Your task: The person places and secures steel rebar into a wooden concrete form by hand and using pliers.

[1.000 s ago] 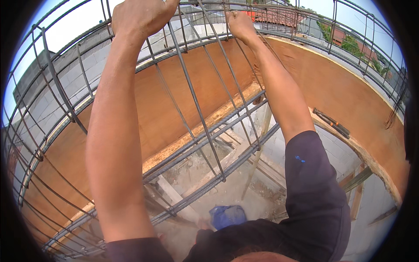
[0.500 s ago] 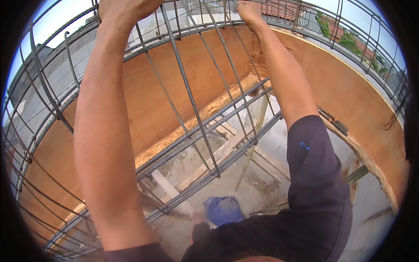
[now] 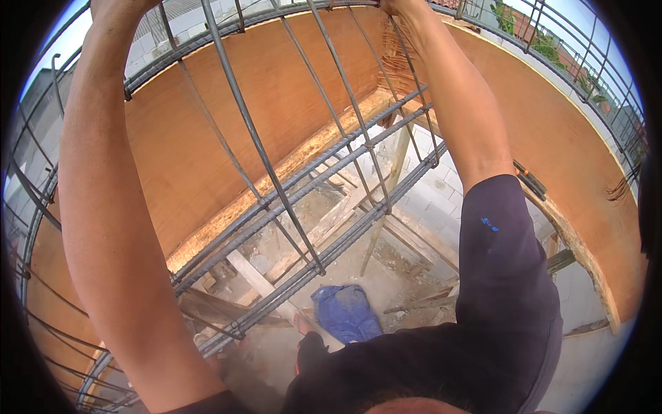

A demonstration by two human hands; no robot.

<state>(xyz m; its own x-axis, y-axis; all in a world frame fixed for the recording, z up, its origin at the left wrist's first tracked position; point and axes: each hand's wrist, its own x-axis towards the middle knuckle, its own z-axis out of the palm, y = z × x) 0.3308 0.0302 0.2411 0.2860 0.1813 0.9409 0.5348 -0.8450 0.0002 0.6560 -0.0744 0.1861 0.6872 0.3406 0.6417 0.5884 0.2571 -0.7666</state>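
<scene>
Both my arms reach up to the far side of a rebar cage (image 3: 238, 96) of long dark bars and bent stirrups. My left hand (image 3: 124, 5) is at the upper left by the top bars, its fingers cut off by the picture's edge. At the top centre, my right hand (image 3: 405, 6) is closed at the cage's top bar, near a corner of the brown plywood formwork (image 3: 200, 131); its fingertips are partly out of view. Below my arms run the lower ribbed bars (image 3: 303, 193), with several stirrups hanging down to them.
Black-and-orange handled tools (image 3: 529, 179) lie on the ledge of the right plywood panel (image 3: 545, 131). Far below are wooden planks (image 3: 414, 238), rubble, a blue sack (image 3: 345, 314) and a bare foot (image 3: 301, 322). A grey block wall (image 3: 441, 186) stands beneath the formwork.
The view has tipped downward and shifted, so the cage, formwork and both hands sit higher, with the left hand farther left. The right hand stays at the same corner of the cage.
</scene>
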